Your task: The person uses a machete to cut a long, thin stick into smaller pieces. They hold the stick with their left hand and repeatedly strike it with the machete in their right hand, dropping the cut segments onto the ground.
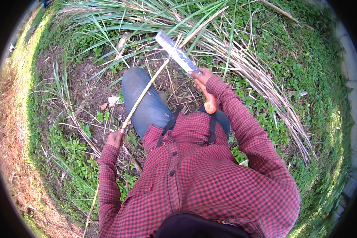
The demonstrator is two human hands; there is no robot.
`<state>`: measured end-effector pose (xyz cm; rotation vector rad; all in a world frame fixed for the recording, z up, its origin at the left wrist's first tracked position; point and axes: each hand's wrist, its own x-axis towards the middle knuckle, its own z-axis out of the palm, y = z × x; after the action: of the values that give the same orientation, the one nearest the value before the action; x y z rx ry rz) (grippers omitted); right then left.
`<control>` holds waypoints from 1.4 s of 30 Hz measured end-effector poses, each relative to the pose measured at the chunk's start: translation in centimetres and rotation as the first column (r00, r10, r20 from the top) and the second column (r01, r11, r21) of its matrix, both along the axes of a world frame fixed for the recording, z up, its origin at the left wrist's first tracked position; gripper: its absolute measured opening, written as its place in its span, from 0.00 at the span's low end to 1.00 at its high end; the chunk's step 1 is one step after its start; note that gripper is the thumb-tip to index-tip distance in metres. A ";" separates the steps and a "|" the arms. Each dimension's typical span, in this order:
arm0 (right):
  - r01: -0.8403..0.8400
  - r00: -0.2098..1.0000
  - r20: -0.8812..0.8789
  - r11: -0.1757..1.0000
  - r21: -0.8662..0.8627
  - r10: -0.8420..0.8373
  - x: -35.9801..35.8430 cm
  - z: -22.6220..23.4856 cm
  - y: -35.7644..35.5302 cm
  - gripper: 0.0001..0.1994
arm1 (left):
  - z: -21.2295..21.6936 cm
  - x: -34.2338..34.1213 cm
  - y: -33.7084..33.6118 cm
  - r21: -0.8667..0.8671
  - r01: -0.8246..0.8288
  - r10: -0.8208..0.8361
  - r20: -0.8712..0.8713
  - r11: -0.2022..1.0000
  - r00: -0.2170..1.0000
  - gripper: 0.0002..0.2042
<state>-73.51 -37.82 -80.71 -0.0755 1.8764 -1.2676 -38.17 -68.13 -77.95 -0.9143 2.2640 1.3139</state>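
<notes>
My left hand [115,139] is closed round the lower end of a long yellow-green stalk [143,94], which slants up over my bent knee. In my right hand [201,75] is a machete [177,52] with an orange handle and a worn, whitish blade. The blade crosses the far part of the stalk; whether its edge touches the stalk I cannot tell. Beyond the blade, the stalk's leafy top runs into long green leaves [127,27].
A pile of cut dry stalks [261,81] stretches from the top middle down the right side. Loose stems and leaves [81,129] lie at left. A small orange piece [104,106] rests near my knee. Low green plants surround me, with bare brown soil [12,158] at far left.
</notes>
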 end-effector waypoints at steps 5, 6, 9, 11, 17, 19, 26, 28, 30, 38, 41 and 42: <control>0.092 0.995 0.039 0.995 -0.034 -0.091 1.5 -2.1 -0.3 0.22 | 1.0 -2.7 0.9 0.034 -0.016 0.016 0.011 0.999 1.000 0.24; -0.103 0.966 -0.241 0.994 -0.037 0.091 2.2 -4.0 -0.3 0.22 | 1.0 -2.9 1.1 0.004 -0.012 0.012 -0.015 1.000 1.000 0.24; -0.122 0.990 -0.082 0.992 -0.044 0.118 2.5 -0.7 -1.1 0.21 | 0.5 -2.1 1.1 -0.071 -0.006 0.003 -0.049 0.997 0.999 0.23; 0.107 0.994 0.036 0.993 -0.056 -0.105 0.8 -0.2 -0.9 0.20 | 0.8 -2.2 0.8 0.021 -0.003 0.004 -0.043 1.000 0.999 0.23; -0.070 0.989 -0.128 0.997 0.037 0.074 2.0 -1.4 -0.6 0.23 | 3.1 -3.2 -0.1 0.402 -0.177 0.100 0.204 0.899 0.974 0.25; -0.099 0.987 -0.119 0.992 0.075 0.107 1.7 -0.5 0.0 0.23 | 2.8 -3.1 -0.6 0.436 -0.186 0.092 0.226 0.880 0.970 0.25; -0.213 0.958 -0.184 0.975 0.067 0.221 3.1 -1.0 -1.1 0.23 | 3.4 -4.0 -0.3 0.461 -0.142 0.039 0.225 0.876 0.974 0.25; -0.324 0.910 -0.260 0.945 0.034 0.322 4.1 -0.8 -1.2 0.23 | 3.7 -4.1 0.0 0.402 -0.102 0.035 0.171 0.910 0.985 0.23; -0.129 0.963 -0.235 0.991 0.032 0.133 2.3 -1.3 -1.5 0.23 | 3.7 -3.6 0.4 0.362 -0.102 0.069 0.101 0.927 0.992 0.22; 0.008 0.995 -0.095 0.999 0.045 -0.004 0.8 -0.2 -0.4 0.23 | 0.2 -0.7 -0.1 0.016 -0.123 0.123 -0.019 0.992 0.992 0.21; 0.174 0.983 -0.051 0.985 -0.019 -0.175 -0.8 0.9 0.1 0.22 | -0.8 -0.5 0.1 -0.160 -0.094 0.083 -0.070 0.983 0.994 0.20; 0.231 0.973 -0.013 0.973 0.028 -0.230 -0.9 0.6 -0.4 0.22 | -1.1 -0.5 0.5 -0.247 -0.087 0.054 -0.136 0.965 0.989 0.20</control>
<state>-74.41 -38.24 -80.08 0.1568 1.9544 -1.3957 -38.64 -67.60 -79.05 -1.0300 2.5646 1.1594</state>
